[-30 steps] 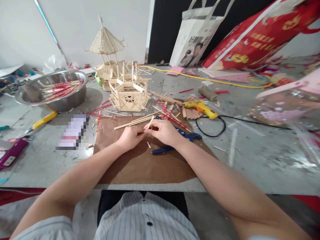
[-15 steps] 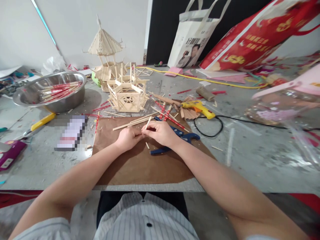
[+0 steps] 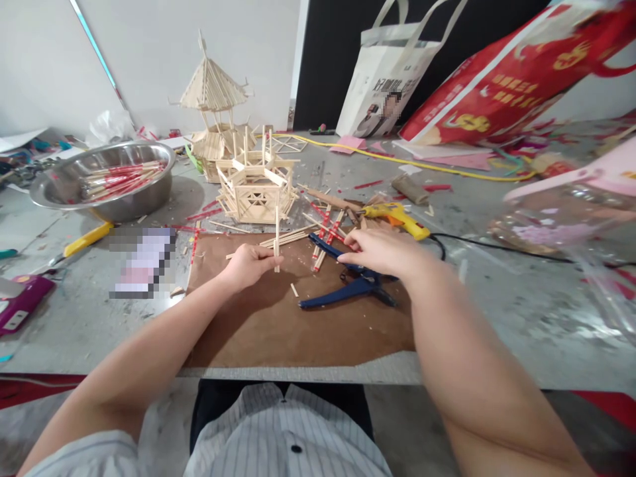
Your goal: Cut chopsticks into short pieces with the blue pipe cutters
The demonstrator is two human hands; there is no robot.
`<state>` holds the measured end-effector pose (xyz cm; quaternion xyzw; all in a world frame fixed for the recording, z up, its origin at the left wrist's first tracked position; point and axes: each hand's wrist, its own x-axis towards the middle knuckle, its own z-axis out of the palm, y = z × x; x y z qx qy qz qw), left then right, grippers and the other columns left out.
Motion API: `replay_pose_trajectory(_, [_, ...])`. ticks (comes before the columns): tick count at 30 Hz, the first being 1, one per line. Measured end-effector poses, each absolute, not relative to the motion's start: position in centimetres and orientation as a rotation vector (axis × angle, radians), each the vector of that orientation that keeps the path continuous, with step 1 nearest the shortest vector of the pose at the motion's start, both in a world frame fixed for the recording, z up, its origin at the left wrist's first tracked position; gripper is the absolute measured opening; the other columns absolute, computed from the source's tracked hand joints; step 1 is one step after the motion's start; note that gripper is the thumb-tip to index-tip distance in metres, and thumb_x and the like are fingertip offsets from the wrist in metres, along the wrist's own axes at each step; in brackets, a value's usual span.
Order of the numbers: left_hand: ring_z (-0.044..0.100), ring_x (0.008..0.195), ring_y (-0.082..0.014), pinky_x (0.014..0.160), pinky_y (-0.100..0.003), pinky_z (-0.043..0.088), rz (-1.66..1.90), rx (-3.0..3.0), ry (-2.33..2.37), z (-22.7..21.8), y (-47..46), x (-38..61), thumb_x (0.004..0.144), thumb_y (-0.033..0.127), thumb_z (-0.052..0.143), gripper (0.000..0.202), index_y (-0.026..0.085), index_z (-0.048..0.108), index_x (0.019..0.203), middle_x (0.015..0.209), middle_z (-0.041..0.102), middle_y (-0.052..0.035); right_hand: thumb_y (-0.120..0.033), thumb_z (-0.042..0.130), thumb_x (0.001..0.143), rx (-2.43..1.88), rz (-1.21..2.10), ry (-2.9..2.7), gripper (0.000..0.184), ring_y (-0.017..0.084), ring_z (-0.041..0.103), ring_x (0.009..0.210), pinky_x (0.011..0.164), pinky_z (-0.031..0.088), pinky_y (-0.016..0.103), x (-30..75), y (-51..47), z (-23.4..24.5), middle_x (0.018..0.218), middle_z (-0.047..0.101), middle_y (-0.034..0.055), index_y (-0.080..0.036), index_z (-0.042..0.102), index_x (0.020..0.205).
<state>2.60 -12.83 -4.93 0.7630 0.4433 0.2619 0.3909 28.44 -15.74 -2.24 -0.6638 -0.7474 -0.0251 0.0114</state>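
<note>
My left hand [image 3: 250, 265] pinches a short wooden stick [image 3: 277, 232] and holds it upright over the brown mat [image 3: 278, 324]. My right hand [image 3: 380, 252] lies over the blue-handled cutters [image 3: 348, 291] on the mat, fingers curled and pointing left toward loose red-and-wood sticks [image 3: 325, 232]. Whether it grips the cutters is hidden. A half-built wooden stick pavilion base [image 3: 256, 185] stands just beyond the mat, with a finished roofed tower [image 3: 212, 93] behind it.
A yellow glue gun [image 3: 397, 217] with a black cord lies right of the sticks. A steel bowl [image 3: 106, 182] of red sticks sits at the left, near a yellow-handled tool [image 3: 87, 240]. Bags [image 3: 387, 73] and a clear plastic container [image 3: 566, 212] crowd the back and right.
My hands were together on the stick; now they are apart. The left hand keeps the stick and has stood it upright. The right hand has moved right onto the blue cutters.
</note>
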Motion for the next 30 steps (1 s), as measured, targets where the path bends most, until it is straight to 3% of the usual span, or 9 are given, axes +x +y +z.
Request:
replay_pose_trajectory(5, [0.045,0.05,-0.0074,0.049,-0.02,0.033,0.635,1.948,1.105,-4.9,-12.8,2.6,0.071,0.044,0.057,0.034,0.013,0.069,0.07,0.052,0.055,0.0021,-0.034,0.055,0.073,-2.108,-0.051,-2.429,0.019,0.021,0.061,0.079,0.054,0.036,0.027,27.1,-14.7,-3.8,0.091,0.067,0.0069,-0.02,0.062,0.084])
replay_pose_trajectory(9, [0.059,0.08,-0.0144,0.07,-0.024,0.044,0.767,1.761,1.009,-4.3,-13.0,2.5,0.066,0.041,0.064,0.028,0.014,0.07,0.073,0.087,0.067,-0.0048,-0.028,0.051,0.078,-1.941,-0.109,-2.403,0.018,0.022,0.061,0.083,0.058,0.037,0.028,26.4,-15.5,-2.9,0.094,0.066,0.0057,-0.022,0.062,0.091])
replay_pose_trajectory(13, [0.054,0.105,-0.0197,0.084,-0.029,0.043,0.834,1.5,0.853,-2.8,-13.7,2.5,0.061,0.038,0.07,0.025,0.015,0.07,0.072,0.111,0.062,-0.0096,-0.024,0.048,0.082,-1.656,-0.268,-2.365,0.023,0.02,0.059,0.087,0.06,0.038,0.027,25.6,-16.7,-2.0,0.096,0.066,0.0036,-0.025,0.062,0.1])
replay_pose_trajectory(15, [0.056,0.102,-0.02,0.084,-0.03,0.044,0.828,1.399,0.817,-2.2,-13.9,2.4,0.058,0.037,0.072,0.026,0.015,0.07,0.071,0.108,0.063,-0.0102,-0.019,0.046,0.083,-1.489,-0.367,-2.39,0.024,0.018,0.058,0.088,0.065,0.039,0.027,25.0,-16.9,-2.0,0.097,0.066,0.0034,-0.025,0.062,0.1])
replay_pose_trajectory(20, [0.064,0.074,-0.0191,0.077,-0.035,0.047,0.505,1.211,0.742,-1.8,-13.6,1.5,0.057,0.034,0.075,0.028,0.011,0.069,0.073,0.082,0.069,-0.0119,-0.011,0.042,0.083,-1.258,-0.567,-2.475,0.027,0.016,0.056,0.082,0.076,0.04,0.029,23.7,-16.8,-2.4,0.091,0.065,0.0044,-0.022,0.063,0.096])
replay_pose_trajectory(30, [0.066,0.075,-0.0229,0.077,-0.039,0.047,0.323,1.002,0.573,-2.6,-12.7,0.8,0.061,0.034,0.072,0.025,0.014,0.065,0.075,0.084,0.07,-0.0116,-0.011,0.036,0.086,-1.018,-0.66,-2.486,0.028,0.016,0.055,0.087,0.093,0.033,0.038,23.0,-17.0,-2.7,0.09,0.064,0.0053,-0.019,0.062,0.095])
